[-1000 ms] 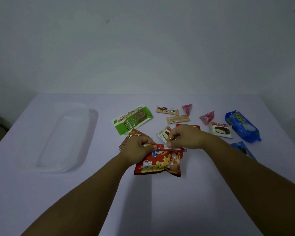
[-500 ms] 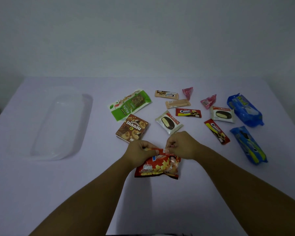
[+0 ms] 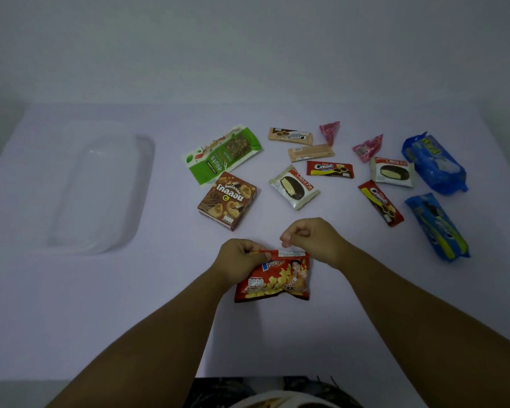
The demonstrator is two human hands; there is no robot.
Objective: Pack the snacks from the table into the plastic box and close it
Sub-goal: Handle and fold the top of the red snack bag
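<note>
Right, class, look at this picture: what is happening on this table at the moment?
A person holds a red potato snack bag by its top edge with the left hand and the right hand. The other snacks lie spread over the table, among them a green nuts pack and a brown biscuit box. The clear plastic box on the left holds nothing yet.

Both bare forearms reach forward, wrists close together. The left hand [image 3: 242,257] pinches the red bag [image 3: 273,278] by its top edge, while the right hand [image 3: 309,241], fingers curled, pinches just beside it.
</note>
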